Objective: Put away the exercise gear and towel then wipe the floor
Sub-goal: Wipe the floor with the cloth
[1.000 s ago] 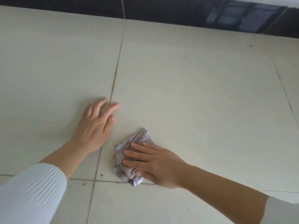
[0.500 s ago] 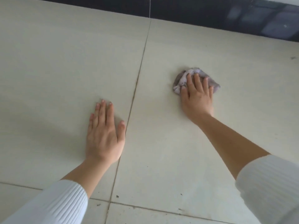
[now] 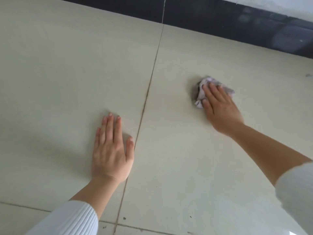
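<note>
The right hand (image 3: 220, 106) is lying flat with straight fingers on one crumpled pale lilac-grey cloth (image 3: 200, 94), pressing it onto the cream tiled floor (image 3: 67, 82) well to the right of the long dark grout line (image 3: 149, 89) running up the floor. The cloth is showing only past the fingertips and beside the thumb; the rest is lying hidden under the hand, and its outline is blurring. The left hand (image 3: 110, 150) is resting palm down, fingers straight and holding nothing, just left of the same grout line, its thumb lying close beside it. There are two hands, one cloth and two white ribbed sleeves, the left sleeve (image 3: 71, 219) and the right sleeve (image 3: 294, 192), both being cut off by the frame edges. Four tiles are meeting where a thinner joint is crossing the grout line near the bottom, each being cropped by the frame. At the grout line's far end one glossy black skirting strip (image 3: 203, 16) is running across, its reflections being too smeared to make out
</note>
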The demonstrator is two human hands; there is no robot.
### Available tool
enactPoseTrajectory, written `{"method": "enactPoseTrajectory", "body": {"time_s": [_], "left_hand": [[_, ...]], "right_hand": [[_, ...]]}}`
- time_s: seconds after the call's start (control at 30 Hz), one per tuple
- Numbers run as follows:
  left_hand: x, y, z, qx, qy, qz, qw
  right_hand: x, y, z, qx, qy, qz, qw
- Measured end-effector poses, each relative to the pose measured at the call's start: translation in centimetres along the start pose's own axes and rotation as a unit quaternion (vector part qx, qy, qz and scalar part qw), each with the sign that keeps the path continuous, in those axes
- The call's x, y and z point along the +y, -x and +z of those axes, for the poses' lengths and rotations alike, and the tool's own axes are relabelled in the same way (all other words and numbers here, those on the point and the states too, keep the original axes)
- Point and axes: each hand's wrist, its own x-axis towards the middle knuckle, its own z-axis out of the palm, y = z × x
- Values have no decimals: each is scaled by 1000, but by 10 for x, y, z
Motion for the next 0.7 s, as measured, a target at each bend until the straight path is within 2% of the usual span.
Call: {"method": "enactPoseTrajectory", "body": {"time_s": [0.1, 0.17, 0.23, 0.33, 0.43, 0.5, 0.53, 0.6, 0.67, 0.7], "left_hand": [[1, 0, 0, 0, -4, -1, 1000], [1, 0, -1, 2, -1, -1, 1000], [2, -1, 0, 3, 2, -2, 1000], [2, -2, 0, 5, 9, -4, 1000], [2, -1, -1, 4, 17, -2, 1000], [2, -1, -2, 2, 16, -1, 1000], [2, 0, -2, 1, 14, -1, 1000], [2, 0, -2, 4, 12, -3, 1000], [2, 0, -1, 5, 12, -4, 1000], [3, 0, -1, 5, 13, -4, 1000]], "right_hand": [[-32, -54, -6, -8, -48, 152, 987], [-74, -74, -7, -11, -72, 159, 985], [-114, -71, -1, -11, -71, 68, 995], [-148, -33, 14, -27, -46, -127, 990], [-135, 16, 15, -82, -11, -333, 939], [-99, 24, 9, -108, 6, -397, 911], [-79, 20, 6, -100, 18, -397, 912], [-42, -2, 2, -71, 45, -323, 943], [-28, -32, -3, -23, 24, -176, 984], [-34, -47, -6, -2, -4, -73, 997]]}}
